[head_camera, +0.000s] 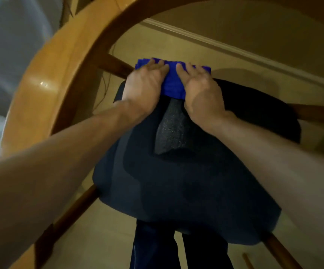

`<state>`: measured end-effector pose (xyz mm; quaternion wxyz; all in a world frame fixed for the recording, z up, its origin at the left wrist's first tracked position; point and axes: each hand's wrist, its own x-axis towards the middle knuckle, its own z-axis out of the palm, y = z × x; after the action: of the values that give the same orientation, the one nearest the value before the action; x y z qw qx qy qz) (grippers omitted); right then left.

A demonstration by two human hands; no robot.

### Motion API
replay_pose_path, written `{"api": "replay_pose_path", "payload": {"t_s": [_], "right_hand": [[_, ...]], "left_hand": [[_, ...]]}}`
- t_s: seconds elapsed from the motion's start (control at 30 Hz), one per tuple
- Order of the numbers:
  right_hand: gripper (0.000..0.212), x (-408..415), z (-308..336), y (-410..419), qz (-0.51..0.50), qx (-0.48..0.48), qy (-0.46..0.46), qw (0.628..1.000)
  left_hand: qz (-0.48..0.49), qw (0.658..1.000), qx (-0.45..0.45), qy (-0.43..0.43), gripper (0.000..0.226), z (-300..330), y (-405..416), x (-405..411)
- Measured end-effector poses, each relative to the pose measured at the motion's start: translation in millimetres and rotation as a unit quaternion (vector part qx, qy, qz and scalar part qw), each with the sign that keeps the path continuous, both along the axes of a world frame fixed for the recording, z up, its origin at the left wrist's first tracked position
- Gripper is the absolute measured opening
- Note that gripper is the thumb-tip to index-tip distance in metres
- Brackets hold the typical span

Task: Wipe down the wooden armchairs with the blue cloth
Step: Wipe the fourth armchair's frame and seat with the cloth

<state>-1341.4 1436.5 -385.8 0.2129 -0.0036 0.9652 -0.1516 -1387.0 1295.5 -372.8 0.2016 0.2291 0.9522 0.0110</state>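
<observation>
Head view: I see both hands flat on a folded bright-blue cloth [173,82], pressed over the far edge of the dark upholstered seat cushion [176,181], where a brown wooden rail [116,66] runs under it. Left hand [144,88] and right hand [201,90] lie palm-down with fingers spread, pinning the cloth, not pinching it. A curved light-wood armrest [64,78] arcs overhead. I judge the cloth soft, light and prone to bunching; palm pressure suits it. The varnished wood looks slick and rigid.
</observation>
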Motion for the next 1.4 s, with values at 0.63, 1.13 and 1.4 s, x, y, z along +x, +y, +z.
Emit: {"api": "replay_pose_path", "payload": {"t_s": [0.63, 1.13, 1.4], "right_hand": [[0.072, -5, 35, -5, 0.02, -0.117, 0.007, 0.993], [0.063, 127, 44, -74, 0.16, -0.077, -0.104, 0.979], [0.073, 11, 31, -71, 0.095, -0.136, 0.034, 0.986]], "left_hand": [[0.088, 0.99, 0.114, 0.003, 0.059, 37, -41, 40], [0.181, 0.971, 0.085, -0.13, 0.062, 51, -87, 185], [0.33, 0.921, 0.204, 0.032, 0.053, 35, -97, 100]]}}
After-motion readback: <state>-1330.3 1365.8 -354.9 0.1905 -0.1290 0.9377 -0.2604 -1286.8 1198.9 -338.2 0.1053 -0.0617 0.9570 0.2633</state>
